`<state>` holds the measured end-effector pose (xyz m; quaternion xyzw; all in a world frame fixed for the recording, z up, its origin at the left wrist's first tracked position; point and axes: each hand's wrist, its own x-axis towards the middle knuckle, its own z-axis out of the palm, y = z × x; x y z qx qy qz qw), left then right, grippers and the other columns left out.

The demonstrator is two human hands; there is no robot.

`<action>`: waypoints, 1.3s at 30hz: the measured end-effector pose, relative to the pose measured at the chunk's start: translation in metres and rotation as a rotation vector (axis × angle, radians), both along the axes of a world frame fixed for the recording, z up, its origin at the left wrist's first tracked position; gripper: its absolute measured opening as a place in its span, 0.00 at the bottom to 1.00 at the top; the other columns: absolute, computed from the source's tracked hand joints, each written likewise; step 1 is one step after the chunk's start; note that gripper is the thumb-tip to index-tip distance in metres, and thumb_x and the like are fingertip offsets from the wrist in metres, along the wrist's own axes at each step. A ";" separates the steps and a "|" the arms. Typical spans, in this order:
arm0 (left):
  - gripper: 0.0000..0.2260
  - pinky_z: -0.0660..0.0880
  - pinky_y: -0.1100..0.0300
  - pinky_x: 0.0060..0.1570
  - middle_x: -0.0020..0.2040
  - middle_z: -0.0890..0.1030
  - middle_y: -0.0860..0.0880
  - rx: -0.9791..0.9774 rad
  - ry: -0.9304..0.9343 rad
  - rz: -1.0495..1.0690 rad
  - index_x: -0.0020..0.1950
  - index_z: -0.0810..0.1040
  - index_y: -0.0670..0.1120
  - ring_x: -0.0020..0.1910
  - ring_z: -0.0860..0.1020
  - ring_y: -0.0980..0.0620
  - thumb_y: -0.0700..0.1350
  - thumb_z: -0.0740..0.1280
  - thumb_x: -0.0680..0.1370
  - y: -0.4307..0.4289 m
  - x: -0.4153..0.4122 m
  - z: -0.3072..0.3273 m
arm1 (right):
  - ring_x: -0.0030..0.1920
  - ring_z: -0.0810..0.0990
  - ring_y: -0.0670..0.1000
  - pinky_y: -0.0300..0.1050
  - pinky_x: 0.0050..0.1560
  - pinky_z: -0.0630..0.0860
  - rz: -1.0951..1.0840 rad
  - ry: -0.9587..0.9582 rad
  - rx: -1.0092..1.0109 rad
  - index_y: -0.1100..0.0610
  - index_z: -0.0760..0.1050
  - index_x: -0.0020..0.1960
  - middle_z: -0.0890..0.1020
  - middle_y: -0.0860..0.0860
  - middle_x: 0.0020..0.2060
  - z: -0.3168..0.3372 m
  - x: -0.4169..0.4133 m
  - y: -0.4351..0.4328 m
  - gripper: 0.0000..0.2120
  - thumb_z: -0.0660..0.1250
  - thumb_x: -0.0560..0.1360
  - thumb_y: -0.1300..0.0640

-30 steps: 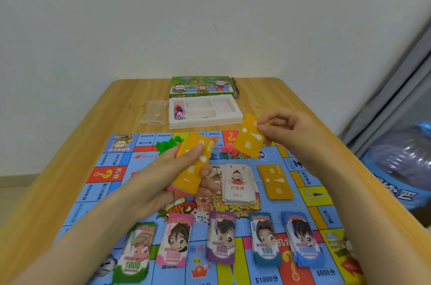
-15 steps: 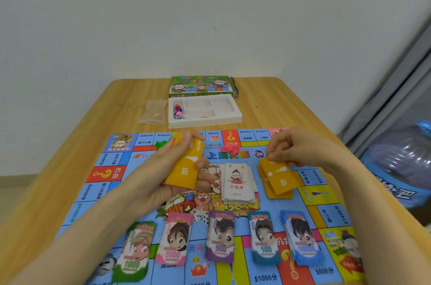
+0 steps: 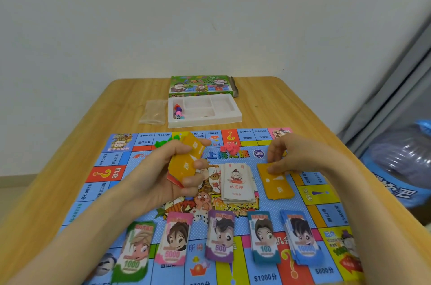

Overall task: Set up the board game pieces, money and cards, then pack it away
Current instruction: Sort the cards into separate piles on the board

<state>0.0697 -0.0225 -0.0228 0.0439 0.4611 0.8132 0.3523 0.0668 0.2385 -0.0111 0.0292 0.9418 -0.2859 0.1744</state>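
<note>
White tray [image 3: 229,119] holds a die [image 3: 177,116] and tokens [image 3: 178,108] in its left compartment; left grip [image 3: 168,168] clamps orange cards [image 3: 186,161], right grip [image 3: 291,156] touches the orange pile [image 3: 277,184], closure unclear.

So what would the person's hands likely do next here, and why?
Probably the right hand lifts off and reaches over to the left hand for another card. It touches the orange pile lying on the board, while the left grips a stack of orange cards not yet dealt.

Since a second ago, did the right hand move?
Yes. The right hand dropped from up near the red houses to the orange card pile beside the white cards.
</note>
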 end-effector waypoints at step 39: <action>0.17 0.82 0.51 0.40 0.51 0.82 0.34 -0.145 0.131 0.020 0.58 0.74 0.37 0.43 0.84 0.39 0.41 0.64 0.71 0.004 0.014 0.012 | 0.31 0.80 0.44 0.34 0.37 0.79 -0.212 0.507 -0.837 0.57 0.81 0.40 0.83 0.47 0.30 0.018 0.014 -0.031 0.02 0.69 0.70 0.60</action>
